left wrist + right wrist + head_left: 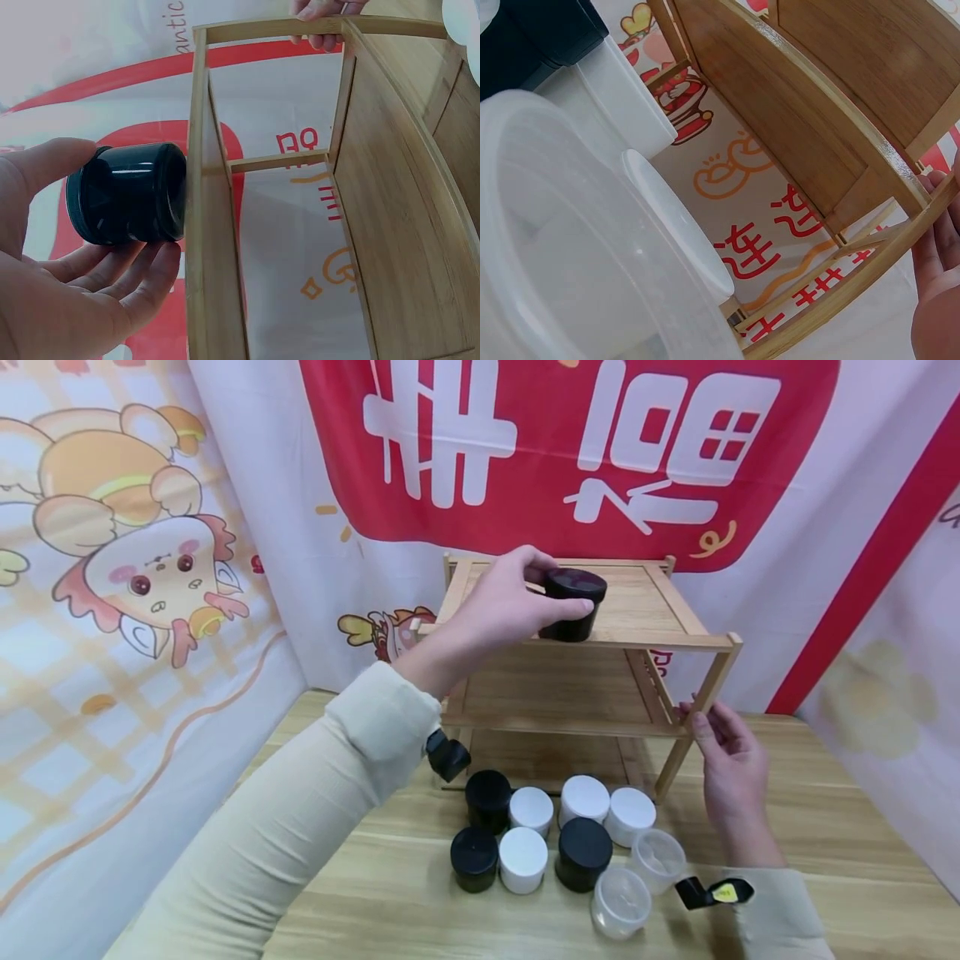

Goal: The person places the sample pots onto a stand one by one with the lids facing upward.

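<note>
My left hand [517, 589] grips a round black lidded jar [573, 618] between thumb and fingers. It is at the front edge of the top tier of a wooden rack [622, 727]. In the left wrist view the black jar [131, 193] has its base close to the top board; whether they touch, I cannot tell. Down at the right, my right hand [731, 760] holds the rack's front right leg near the middle shelf. The right wrist view has that hand [939, 262] at its right edge, fingers behind the wood.
On the table [360, 893] before the rack stand several jars: black ones [474, 858], white ones [522, 858] and two clear cups, one clear cup [621, 902] nearest me. Printed cloth [247, 443] hangs behind and at both sides.
</note>
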Demonstrator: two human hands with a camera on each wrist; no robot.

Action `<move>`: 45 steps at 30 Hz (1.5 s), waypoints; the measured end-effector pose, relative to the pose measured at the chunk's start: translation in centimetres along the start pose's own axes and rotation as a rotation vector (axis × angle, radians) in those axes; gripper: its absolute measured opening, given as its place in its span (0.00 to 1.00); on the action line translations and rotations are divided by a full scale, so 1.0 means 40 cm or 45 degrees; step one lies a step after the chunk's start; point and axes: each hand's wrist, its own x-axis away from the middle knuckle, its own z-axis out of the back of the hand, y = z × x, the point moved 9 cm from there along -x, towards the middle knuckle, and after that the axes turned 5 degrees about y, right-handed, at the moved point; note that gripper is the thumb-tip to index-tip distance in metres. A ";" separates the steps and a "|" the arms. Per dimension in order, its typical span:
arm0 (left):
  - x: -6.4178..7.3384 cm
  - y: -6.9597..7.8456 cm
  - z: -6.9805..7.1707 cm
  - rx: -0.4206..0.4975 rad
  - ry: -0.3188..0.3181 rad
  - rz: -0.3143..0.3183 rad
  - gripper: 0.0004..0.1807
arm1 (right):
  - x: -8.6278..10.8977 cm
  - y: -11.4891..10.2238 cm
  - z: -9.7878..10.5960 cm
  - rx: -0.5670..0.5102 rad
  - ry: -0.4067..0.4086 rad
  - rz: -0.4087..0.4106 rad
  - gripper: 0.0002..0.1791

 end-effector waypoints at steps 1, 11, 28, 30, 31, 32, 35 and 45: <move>-0.005 -0.001 -0.005 -0.003 -0.008 0.009 0.31 | 0.000 0.001 0.001 0.008 0.000 -0.005 0.22; -0.046 -0.004 -0.043 0.070 -0.008 0.076 0.31 | -0.001 0.004 0.005 0.037 0.013 -0.029 0.23; -0.108 -0.010 -0.075 0.027 0.087 0.062 0.35 | -0.004 -0.001 0.000 0.023 -0.010 -0.008 0.23; -0.109 -0.012 -0.081 0.031 0.086 0.060 0.35 | -0.003 0.000 0.002 0.025 -0.009 -0.015 0.23; -0.110 -0.014 -0.082 0.030 0.085 0.059 0.35 | -0.003 0.001 0.003 0.021 -0.003 -0.021 0.23; -0.111 -0.015 -0.083 0.029 0.086 0.061 0.35 | -0.002 0.002 0.003 0.028 -0.001 -0.027 0.23; -0.112 -0.017 -0.086 0.023 0.085 0.063 0.35 | 0.001 0.001 0.005 0.031 0.009 -0.028 0.23; -0.120 -0.023 -0.083 0.027 0.099 0.062 0.35 | 0.001 -0.002 0.000 0.036 0.018 -0.023 0.23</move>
